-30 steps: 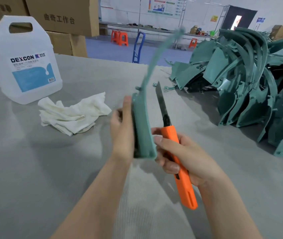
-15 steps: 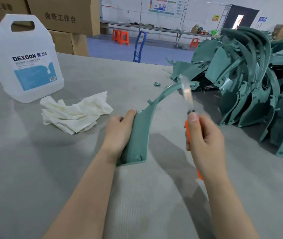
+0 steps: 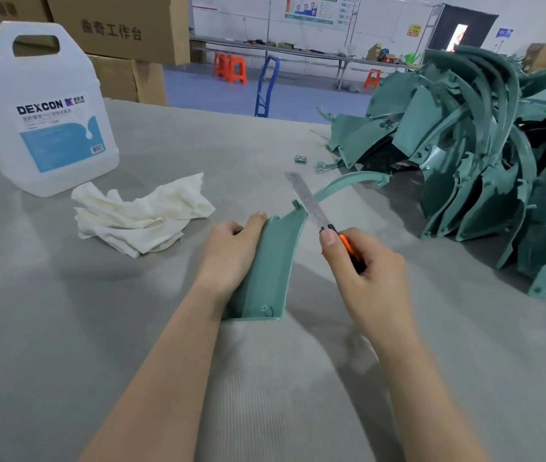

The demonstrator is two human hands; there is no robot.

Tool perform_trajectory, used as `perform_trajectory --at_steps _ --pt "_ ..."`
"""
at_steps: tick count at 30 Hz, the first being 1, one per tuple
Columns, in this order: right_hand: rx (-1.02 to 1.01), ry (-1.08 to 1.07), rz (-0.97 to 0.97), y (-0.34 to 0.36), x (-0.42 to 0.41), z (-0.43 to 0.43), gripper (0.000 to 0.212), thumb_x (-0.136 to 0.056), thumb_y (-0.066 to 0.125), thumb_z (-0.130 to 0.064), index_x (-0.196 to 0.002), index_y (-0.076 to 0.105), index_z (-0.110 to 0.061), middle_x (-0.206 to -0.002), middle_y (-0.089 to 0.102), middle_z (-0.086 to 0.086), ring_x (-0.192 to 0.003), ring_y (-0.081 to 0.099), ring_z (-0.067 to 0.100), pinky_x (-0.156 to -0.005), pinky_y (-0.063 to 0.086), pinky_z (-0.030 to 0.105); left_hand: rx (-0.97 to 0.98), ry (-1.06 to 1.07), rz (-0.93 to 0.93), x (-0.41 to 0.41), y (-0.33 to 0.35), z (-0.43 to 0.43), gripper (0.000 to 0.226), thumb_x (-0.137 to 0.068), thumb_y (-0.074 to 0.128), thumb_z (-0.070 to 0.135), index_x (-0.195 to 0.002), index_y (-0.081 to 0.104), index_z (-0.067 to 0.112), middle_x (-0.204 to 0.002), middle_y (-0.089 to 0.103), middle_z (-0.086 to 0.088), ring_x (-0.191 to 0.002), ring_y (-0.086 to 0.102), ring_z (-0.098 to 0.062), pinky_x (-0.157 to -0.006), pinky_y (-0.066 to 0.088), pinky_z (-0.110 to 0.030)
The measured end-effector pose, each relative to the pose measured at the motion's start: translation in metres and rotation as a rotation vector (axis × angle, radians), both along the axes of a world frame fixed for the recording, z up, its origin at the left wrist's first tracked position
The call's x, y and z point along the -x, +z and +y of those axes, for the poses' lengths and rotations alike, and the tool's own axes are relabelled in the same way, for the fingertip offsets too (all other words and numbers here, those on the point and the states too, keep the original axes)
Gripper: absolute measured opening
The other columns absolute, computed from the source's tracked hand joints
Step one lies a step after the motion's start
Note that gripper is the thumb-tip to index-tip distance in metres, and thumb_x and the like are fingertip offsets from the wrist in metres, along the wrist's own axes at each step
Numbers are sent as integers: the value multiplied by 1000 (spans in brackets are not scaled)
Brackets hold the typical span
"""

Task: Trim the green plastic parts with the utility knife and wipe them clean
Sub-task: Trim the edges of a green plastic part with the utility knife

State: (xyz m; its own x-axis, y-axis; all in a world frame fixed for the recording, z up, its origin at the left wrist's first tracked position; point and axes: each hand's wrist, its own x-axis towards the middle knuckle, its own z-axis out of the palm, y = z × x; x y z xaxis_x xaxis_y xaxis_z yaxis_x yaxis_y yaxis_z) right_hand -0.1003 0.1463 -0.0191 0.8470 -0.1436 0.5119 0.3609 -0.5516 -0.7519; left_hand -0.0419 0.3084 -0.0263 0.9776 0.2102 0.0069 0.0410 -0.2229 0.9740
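The left hand (image 3: 231,255) grips a green part (image 3: 265,271) mid-table (image 3: 65,328), fingers curled round its edge (thumb on top), while the right hand (image 3: 361,271), fingers wrapped tight, holds the knife (image 3: 318,211) blade against it.

Site: factory workshop floor. Evidence: large heap of teal-green moulded plastic parts (image 3: 484,168) on grey cloth-covered work table (image 3: 65,328); stacked brown cardboard cartons (image 3: 121,28); long metal bench (image 3: 298,53) with orange plastic stools (image 3: 231,70) behind; wall charts (image 3: 314,10), possibly work instructions, print unreadable.

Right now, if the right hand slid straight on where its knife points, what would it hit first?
Probably the green part in the left hand: the knife blade seems to cross its edge, though depth is unclear.
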Motion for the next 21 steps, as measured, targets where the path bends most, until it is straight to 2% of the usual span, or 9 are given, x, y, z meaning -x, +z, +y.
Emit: perform_trajectory --at_steps 8,18,21 --pt "22 33 0 1 0 1 51 -83 47 -62 -64 52 -16 -51 35 -9 -49 32 7 -46 25 17 26 -1 15 -1 -1 2 41 -83 55 53 -65 41 19 -58 43 2 -54 42 -19 -56 34 -29" --pt "24 54 -4 1 1 3 57 -82 45 -63 -66 55 -9 -52 36 -4 -50 32 7 -47 26 20 42 -6 13 0 1 1 41 -84 55 52 -62 44 19 -55 46 4 -51 45 -17 -55 34 -27" --pt "47 81 -5 2 3 5 49 -84 51 -59 -61 52 -16 -50 35 -5 -48 33 6 -46 25 17 52 -6 24 -1 -1 2 39 -85 54 51 -66 45 17 -59 46 2 -54 45 -19 -57 36 -28"
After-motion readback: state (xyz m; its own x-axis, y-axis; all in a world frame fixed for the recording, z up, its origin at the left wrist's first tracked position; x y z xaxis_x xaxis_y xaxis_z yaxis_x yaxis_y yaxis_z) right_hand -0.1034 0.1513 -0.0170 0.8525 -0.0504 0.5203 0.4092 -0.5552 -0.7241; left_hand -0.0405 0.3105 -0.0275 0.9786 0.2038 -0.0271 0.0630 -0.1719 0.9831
